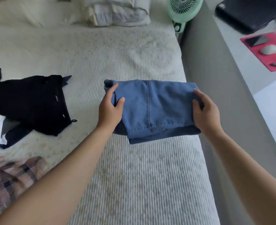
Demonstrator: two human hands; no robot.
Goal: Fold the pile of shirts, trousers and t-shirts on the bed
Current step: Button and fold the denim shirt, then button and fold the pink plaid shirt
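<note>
Folded jeans (151,108) near bed's (134,176) right edge, pinched at both ends by left hand (109,109) and right hand (205,111); denim thick, floppy, fairly heavy, best held at side folds.

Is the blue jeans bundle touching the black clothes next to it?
Apart. The head view shows the folded blue jeans, gripped by the left hand and right hand, with a strip of bare white bedspread between them and the black garment.
</note>
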